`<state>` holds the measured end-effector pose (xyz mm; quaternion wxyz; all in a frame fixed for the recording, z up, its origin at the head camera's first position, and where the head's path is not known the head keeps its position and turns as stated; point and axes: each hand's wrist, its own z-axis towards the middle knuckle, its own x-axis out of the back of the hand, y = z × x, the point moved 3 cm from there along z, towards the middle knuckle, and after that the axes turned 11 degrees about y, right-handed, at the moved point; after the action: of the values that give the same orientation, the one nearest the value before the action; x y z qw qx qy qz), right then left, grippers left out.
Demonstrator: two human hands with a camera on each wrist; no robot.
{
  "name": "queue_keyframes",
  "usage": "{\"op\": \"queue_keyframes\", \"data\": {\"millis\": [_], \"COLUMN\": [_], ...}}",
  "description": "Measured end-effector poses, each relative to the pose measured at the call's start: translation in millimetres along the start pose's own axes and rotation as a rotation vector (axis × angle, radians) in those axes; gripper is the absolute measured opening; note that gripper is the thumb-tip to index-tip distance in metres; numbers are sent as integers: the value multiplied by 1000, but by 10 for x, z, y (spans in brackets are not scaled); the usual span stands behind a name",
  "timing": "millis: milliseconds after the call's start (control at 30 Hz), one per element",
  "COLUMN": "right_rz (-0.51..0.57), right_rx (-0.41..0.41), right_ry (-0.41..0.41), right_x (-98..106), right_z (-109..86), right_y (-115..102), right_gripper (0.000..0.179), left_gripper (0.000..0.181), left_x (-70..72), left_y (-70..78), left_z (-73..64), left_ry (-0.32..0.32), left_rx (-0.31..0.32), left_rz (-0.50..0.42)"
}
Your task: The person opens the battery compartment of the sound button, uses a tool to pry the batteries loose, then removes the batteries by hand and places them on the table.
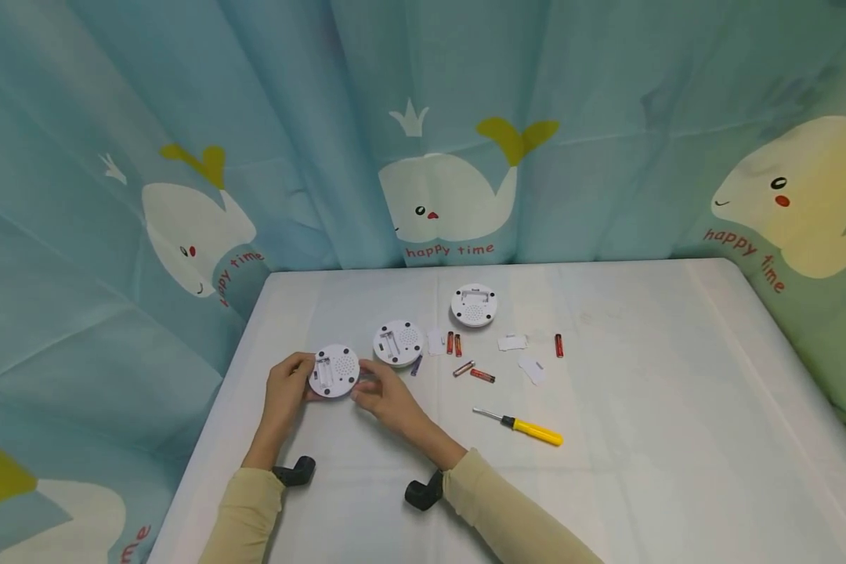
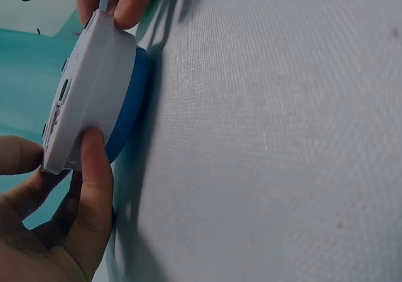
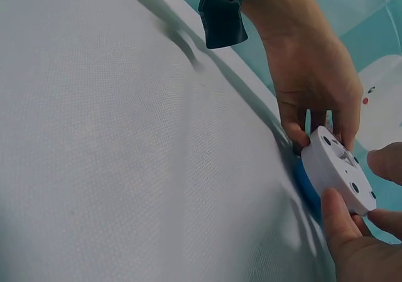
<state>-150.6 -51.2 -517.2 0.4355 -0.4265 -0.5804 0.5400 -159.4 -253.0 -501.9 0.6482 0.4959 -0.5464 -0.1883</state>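
Note:
Near the table's left side, both hands hold a round white battery-powered device (image 1: 343, 364), its face with speaker holes and an uncovered battery compartment turned up. A blue part (image 2: 130, 103) shows beneath its white body. My left hand (image 1: 284, 389) grips the left rim, thumb on the side wall. On the opposite rim, my right hand (image 1: 393, 401) pinches the edge between thumb and fingers, with the index finger raised off it in the right wrist view. Just beyond the right hand lies a second such device (image 1: 410, 338), with a purple battery (image 1: 416, 365) beside it.
A third round device (image 1: 475, 312) stands farther back. Several red batteries (image 1: 482, 376) and three white compartment covers (image 1: 512, 342) lie scattered to the right. A screwdriver with a yellow handle (image 1: 536, 431) rests nearer the front. Curtains (image 1: 310, 157) hang along the white table's (image 1: 648, 439) far edge.

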Motion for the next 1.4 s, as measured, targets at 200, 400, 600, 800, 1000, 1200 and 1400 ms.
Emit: {"op": "queue_keyframes", "data": {"millis": [200, 400, 600, 800, 1000, 1200, 1400], "right_rz": [6, 14, 23, 21, 47, 55, -24], "right_rx": [16, 26, 7, 16, 27, 54, 63], "right_ry": [-5, 6, 11, -22, -62, -67, -12], "right_x": [7, 19, 58, 167, 439, 820, 1288], "right_z": [-10, -14, -34, -161, -485, -735, -931], "right_y": [27, 34, 76, 98, 72, 8, -9], "right_gripper": [61, 61, 60, 57, 56, 56, 52], "left_gripper": [38, 39, 41, 38, 35, 32, 30], "left_x": [-5, -26, -5, 78, 153, 267, 365], "left_y": [2, 9, 1, -11, 10, 82, 171], "left_z": [17, 39, 36, 52, -13, -163, -262], "left_ry": [-9, -17, -54, -77, -79, -22, 41], "left_rx": [-1, -24, -73, -138, -238, -414, -627], "left_rz": [14, 60, 132, 196, 330, 512, 673]}}
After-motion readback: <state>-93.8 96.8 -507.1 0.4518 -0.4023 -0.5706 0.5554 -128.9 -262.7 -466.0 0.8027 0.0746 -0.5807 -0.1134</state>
